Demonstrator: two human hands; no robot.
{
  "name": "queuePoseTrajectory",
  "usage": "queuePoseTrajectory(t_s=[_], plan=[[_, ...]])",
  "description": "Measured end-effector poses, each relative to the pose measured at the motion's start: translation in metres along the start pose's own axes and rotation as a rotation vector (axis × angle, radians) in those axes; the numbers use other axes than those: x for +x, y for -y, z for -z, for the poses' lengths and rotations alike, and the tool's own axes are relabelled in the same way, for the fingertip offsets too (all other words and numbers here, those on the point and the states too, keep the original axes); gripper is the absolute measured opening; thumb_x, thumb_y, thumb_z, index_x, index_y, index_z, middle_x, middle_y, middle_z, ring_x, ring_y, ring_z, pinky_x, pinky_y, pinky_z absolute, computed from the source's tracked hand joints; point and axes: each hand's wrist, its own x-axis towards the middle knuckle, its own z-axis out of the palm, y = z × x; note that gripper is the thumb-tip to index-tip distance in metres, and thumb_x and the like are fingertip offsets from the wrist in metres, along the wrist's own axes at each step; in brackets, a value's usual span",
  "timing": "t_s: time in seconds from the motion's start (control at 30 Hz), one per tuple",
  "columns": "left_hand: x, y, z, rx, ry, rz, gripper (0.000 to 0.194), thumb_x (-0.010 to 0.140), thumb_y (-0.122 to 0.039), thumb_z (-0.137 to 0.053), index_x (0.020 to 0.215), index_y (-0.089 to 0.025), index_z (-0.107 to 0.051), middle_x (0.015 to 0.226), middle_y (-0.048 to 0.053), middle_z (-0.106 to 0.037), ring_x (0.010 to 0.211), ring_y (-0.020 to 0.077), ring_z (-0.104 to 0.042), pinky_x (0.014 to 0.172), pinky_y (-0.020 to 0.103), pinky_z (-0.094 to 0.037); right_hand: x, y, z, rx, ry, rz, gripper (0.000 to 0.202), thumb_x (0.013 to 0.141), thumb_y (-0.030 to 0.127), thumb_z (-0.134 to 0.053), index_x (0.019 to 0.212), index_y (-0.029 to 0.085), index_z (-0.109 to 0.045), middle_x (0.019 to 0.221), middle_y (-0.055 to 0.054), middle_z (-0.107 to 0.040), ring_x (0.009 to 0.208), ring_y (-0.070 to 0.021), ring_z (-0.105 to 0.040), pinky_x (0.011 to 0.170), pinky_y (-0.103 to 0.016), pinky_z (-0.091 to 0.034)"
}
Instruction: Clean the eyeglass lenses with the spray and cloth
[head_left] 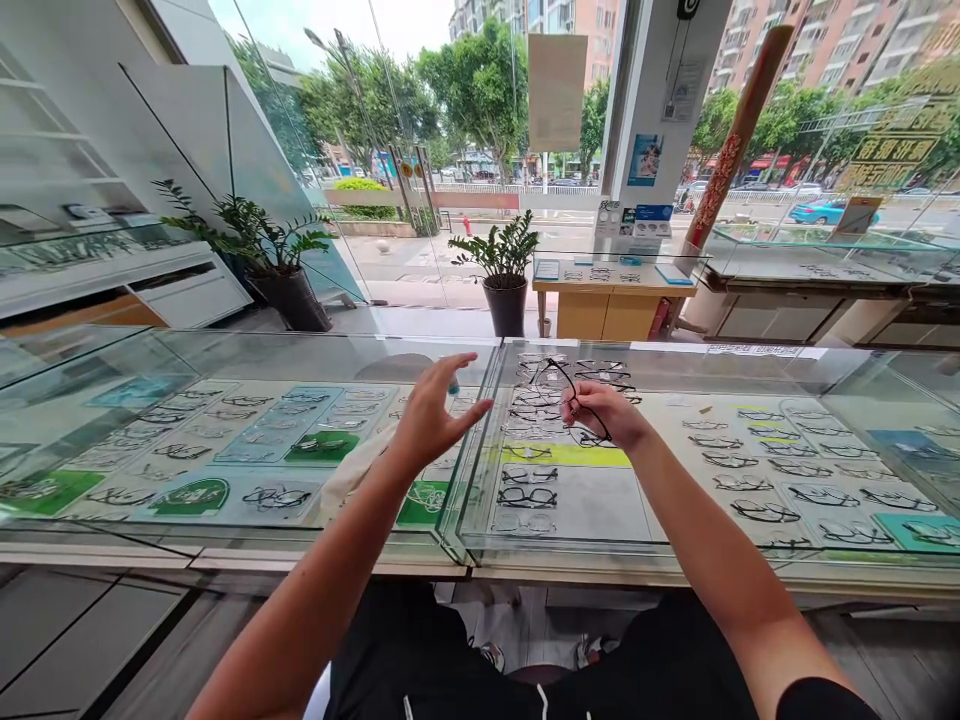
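Pinching is applied by the right hand to one pair of dark glasses, which is held above the table. As judged from this position, pick-up is complete: the pair is clear of the surface, but placement is not yet made. Whether further handling is left cannot be determined. The glasses are located at the fingertips of the right hand, gripped between thumb and fingers, with a temple extended up and to the left. The left hand is spread, thumb and fingers set apart, with no glasses between them; the held pair is well apart from it, to its right. Rows of other pairs are laid out below.
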Motion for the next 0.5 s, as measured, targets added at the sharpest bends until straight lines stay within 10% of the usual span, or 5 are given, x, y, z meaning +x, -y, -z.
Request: queuePoseTrajectory(t_s=[0.17, 0.5], plan=[[0.008, -0.045, -0.031, -0.07, 0.089, -0.151, 0.093, 0.084, -0.06, -0.087, 0.16, -0.022, -0.051, 0.158, 0.019, -0.062, 0.145, 0.0372, -0.059, 0.123, 0.055, -0.046, -0.001, -0.002, -0.006, -0.045, 0.127, -0.084, 0.022, 0.084, 0.039, -0.082, 0.082, 0.018, -0.075, 0.081, -0.007, -0.078, 0.08, -0.0211, -0.071, 0.076, -0.031, -0.055], [0.009, -0.049, -0.045, -0.139, 0.011, -0.214, 0.073, 0.083, -0.05, -0.091, 0.147, -0.026, -0.066, 0.137, 0.015, -0.076, 0.126, 0.034, -0.073, 0.109, 0.051, -0.056, -0.001, 0.003, -0.009, -0.007, 0.136, -0.057, 0.024, 0.083, 0.041, -0.081, 0.079, 0.019, -0.073, 0.078, -0.007, -0.077, 0.076, -0.0201, -0.068, 0.074, -0.03, -0.054]])
